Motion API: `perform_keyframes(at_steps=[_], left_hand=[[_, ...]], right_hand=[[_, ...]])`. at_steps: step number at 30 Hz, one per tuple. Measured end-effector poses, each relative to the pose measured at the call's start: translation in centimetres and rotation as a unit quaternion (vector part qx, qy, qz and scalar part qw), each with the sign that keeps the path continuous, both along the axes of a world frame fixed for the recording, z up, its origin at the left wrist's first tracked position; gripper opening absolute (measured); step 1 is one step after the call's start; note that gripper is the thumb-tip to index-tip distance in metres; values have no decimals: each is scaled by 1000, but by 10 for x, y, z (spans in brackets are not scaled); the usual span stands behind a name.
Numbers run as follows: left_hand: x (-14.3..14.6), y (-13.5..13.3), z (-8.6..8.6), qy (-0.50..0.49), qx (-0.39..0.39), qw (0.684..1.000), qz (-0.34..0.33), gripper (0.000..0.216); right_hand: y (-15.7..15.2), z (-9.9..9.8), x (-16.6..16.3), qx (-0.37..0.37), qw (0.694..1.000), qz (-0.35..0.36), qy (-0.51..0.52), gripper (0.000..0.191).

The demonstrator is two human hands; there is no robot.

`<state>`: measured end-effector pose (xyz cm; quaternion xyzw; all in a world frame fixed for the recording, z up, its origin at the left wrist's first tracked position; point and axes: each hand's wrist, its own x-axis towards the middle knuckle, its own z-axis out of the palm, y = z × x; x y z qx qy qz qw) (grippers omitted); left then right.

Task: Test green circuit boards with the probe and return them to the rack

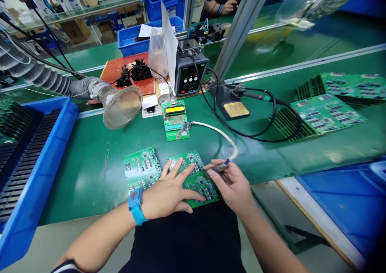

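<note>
My left hand [169, 192] lies flat with spread fingers on a green circuit board [199, 182] at the table's near edge; a blue wrist strap [136, 206] is on that wrist. My right hand [232, 184] pinches a small probe connector [221, 166] at the board's right edge. A white cable [217, 132] runs from the connector to a tester board with a yellow display [175, 120]. A second green circuit board [141, 168] lies just left of my left hand.
A fume extractor hose with a clear funnel [120, 106] hangs at left. A soldering station [189, 74], iron stand [233, 108] and black cable sit behind. Stacks of green boards [325, 112] lie at right. Blue trays [33, 160] flank both sides. Another person's hand [227, 5] is far back.
</note>
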<state>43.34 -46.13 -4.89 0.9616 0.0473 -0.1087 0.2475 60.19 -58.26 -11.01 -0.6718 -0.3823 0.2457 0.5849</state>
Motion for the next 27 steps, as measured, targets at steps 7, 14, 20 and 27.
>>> perform_keyframes(at_steps=[7, 14, 20, 27], left_hand=[[0, 1, 0, -2, -11, 1000, 4, 44], [0, 0, 0, -5, -17, 1000, 8, 46], [-1, 0, 0, -10, -20, 1000, 14, 48], [1, 0, 1, 6, -4, 1000, 24, 74]], right_hand=[[-13, -8, -3, -21, 999, 10, -27, 19], [-15, -7, -3, -27, 998, 14, -55, 17], [-14, -6, -4, -28, 993, 22, -112, 10], [-11, -14, -8, 1, 993, -2, -116, 5]])
